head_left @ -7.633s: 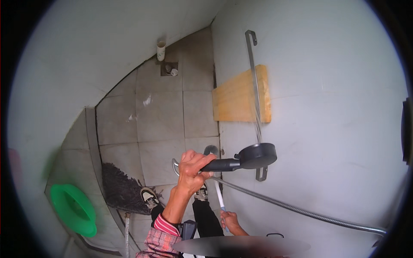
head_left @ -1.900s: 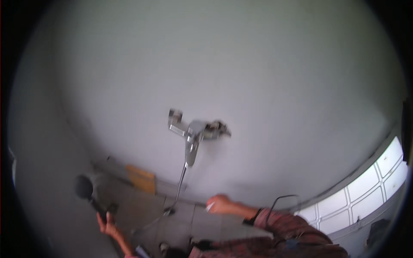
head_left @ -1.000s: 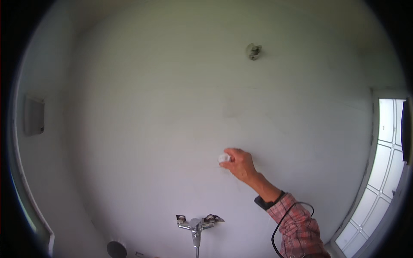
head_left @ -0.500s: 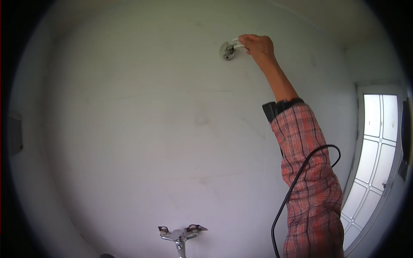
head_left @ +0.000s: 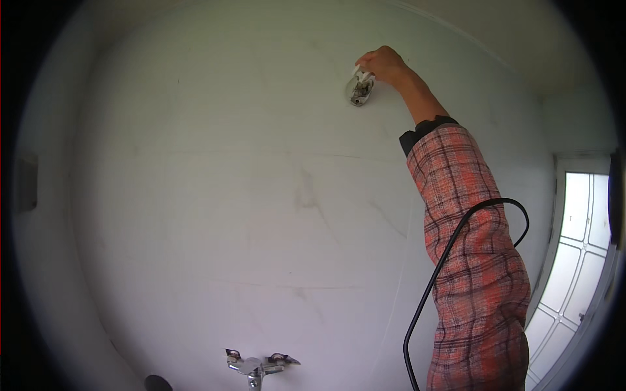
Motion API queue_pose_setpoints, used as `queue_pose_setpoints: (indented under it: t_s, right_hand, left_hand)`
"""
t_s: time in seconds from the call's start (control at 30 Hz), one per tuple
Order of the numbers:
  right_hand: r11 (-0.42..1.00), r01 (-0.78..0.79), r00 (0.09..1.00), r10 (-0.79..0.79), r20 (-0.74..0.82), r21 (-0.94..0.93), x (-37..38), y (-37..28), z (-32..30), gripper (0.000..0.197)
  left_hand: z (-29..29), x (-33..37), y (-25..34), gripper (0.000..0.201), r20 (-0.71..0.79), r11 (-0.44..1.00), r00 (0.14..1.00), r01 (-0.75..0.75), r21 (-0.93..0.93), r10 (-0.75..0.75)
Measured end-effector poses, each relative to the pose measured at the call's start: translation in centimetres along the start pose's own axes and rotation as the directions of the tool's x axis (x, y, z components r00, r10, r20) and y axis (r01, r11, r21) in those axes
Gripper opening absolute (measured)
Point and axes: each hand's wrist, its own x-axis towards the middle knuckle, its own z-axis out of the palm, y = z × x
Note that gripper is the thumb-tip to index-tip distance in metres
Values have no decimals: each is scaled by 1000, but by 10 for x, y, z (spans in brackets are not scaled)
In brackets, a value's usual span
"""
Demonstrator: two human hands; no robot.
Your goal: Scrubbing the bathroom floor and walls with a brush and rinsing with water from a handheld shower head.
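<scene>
My right hand [head_left: 383, 64] is raised high against the pale wall, its fingers closed round a small white piece [head_left: 365, 76]. White ends of this piece show below the fingertips, but its kind is not clear. They overlap the upper part of a round wall fixture [head_left: 358, 92], which has a pale rim and a dark, dirty-looking inside. Whether the piece touches the fixture or stands just in front of it, I cannot tell. A red plaid sleeve with a dark cuff covers my right forearm. My left hand is out of view.
A chrome mixer tap [head_left: 253, 367] juts from the wall at the bottom. A black cable [head_left: 432, 290] loops across my right sleeve. At the right stands a door with frosted panes [head_left: 564, 274]; a grey box [head_left: 27, 182] hangs on the left wall.
My right hand has brought the white piece from the fixture's right side over its upper part, tilting it downward. The whole view has shifted slightly.
</scene>
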Motion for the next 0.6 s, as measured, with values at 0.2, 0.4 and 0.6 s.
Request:
queue_pose_setpoints:
  t_s: [0.2, 0.4, 0.6]
  right_hand:
    - [996, -16, 998, 11, 64, 91, -7, -1, -2, 22]
    - [974, -57, 995, 73, -67, 220, -8, 30, 6, 25]
    - [969, -63, 997, 48, 68, 237, -3, 19, 8, 23]
  left_hand:
    - [10, -5, -17, 17, -12, 999, 1000, -13, 45, 14]
    - [19, 8, -20, 20, -8, 995, 998, -54, 88, 55]
    - [19, 14, -18, 23, -7, 987, 996, -86, 137, 88]
